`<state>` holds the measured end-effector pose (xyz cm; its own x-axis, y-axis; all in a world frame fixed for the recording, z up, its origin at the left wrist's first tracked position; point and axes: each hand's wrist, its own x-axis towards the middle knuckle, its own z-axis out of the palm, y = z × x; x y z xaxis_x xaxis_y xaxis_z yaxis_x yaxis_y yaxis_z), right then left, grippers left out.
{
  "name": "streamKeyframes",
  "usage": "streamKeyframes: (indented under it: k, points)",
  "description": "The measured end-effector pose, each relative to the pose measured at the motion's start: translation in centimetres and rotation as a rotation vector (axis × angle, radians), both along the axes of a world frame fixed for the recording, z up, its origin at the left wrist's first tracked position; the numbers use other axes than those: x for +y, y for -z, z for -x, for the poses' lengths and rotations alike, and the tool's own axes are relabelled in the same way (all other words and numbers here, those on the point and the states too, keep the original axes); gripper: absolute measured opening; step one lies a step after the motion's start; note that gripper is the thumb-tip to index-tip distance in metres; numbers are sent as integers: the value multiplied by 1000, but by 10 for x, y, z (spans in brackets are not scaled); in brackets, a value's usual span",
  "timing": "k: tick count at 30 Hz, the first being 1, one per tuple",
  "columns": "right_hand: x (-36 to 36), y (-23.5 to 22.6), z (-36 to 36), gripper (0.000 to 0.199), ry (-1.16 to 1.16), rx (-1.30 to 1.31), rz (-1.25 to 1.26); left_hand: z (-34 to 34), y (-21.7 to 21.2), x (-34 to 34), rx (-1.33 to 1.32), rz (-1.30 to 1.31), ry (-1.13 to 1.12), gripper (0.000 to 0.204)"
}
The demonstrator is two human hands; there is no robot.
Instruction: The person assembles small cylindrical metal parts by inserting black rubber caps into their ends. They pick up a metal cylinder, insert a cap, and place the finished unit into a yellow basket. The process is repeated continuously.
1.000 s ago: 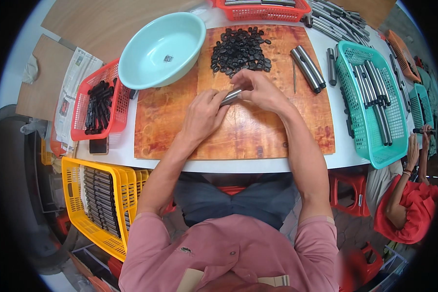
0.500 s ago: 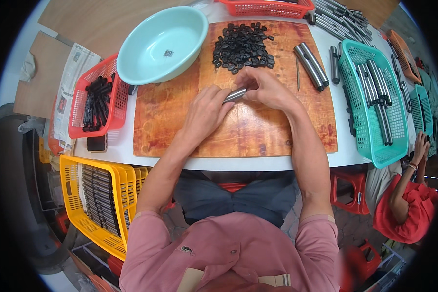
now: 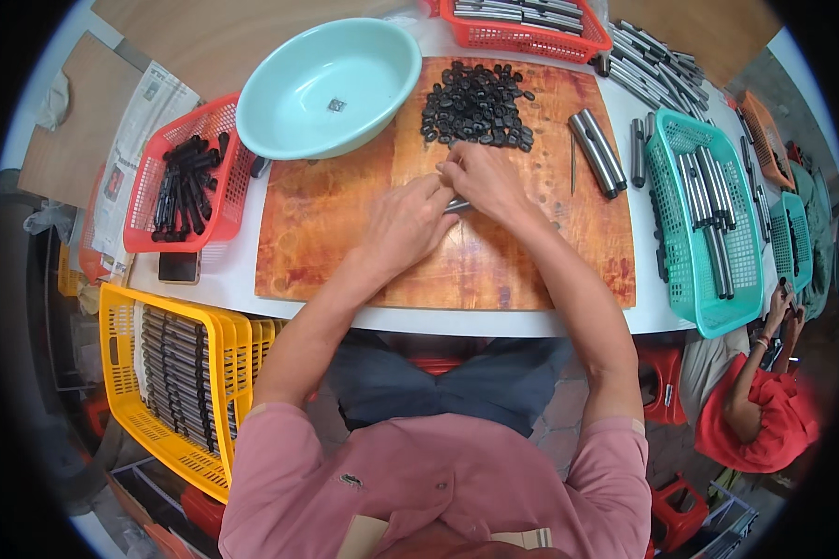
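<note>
**Both hands on one little metal tube, parts bins everywhere**

So the left hand (image 3: 408,224) and right hand (image 3: 483,182) meet in the middle of the orange-brown wooden board (image 3: 326,233), fingers pinched together around a single short metal tube (image 3: 457,205). Only a sliver of it peeks out between them, lying roughly flat just above the board. Both hands are grasping it, not loose.

Count of what's around:
- One pile of small black caps (image 3: 477,104) on the board just beyond the hands, too many to count.
- Two fat metal tubes (image 3: 597,149) lying side by side on the board to the right, plus one thin rod (image 3: 573,160) just beside them.
- One pale teal bowl (image 3: 328,86) at the board's upper left with one small dark bit inside.
- Two red baskets: one (image 3: 191,177) on the left with black sticks, one (image 3: 527,23) at the top with grey tubes.
- Two teal baskets on the right; the nearer one (image 3: 704,224) holds grey tubes.
- One yellow crate (image 3: 172,373) lower left, stacked with dark tubes.
- One phone (image 3: 179,267) by the red basket.

Another person in red (image 3: 764,410) sits at the right.
</note>
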<state>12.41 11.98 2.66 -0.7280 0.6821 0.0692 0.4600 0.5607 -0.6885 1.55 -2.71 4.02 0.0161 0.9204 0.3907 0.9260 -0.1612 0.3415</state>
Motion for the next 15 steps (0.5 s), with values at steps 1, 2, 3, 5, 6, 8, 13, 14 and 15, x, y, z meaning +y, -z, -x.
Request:
streamKeyframes:
  k: [1, 2, 3, 5, 6, 8, 13, 14, 15]
  points:
    - [-1, 1, 6, 29, 13, -29, -44, 1, 1, -1, -5, -16, 5, 31]
    - [-3, 0, 11, 29, 26, -58, -89, 3, 2, -2, -10, -32, 10, 31]
    - [-3, 1, 13, 30, 47, -43, -101, 3, 2, -2, 5, -44, 8, 31]
    - [-5, 4, 14, 32, 84, -20, -124, 3, 3, -3, 1, -33, -4, 31]
    - [-6, 4, 14, 30, 98, -7, -142, 4, 3, -4, -2, -28, -9, 31]
    - [-9, 5, 10, 27, 132, 12, -172, 3, 4, -4, -18, -43, -15, 29]
    - [-11, 4, 15, 25, 153, -28, -204, 7, 15, -3, -97, -49, -21, 28]
    - [-11, 4, 15, 25, 154, -16, -208, 7, 15, -2, -102, -50, -16, 28]
    - [-11, 3, 15, 24, 154, -5, -212, 8, 14, -1, -108, -51, -11, 27]
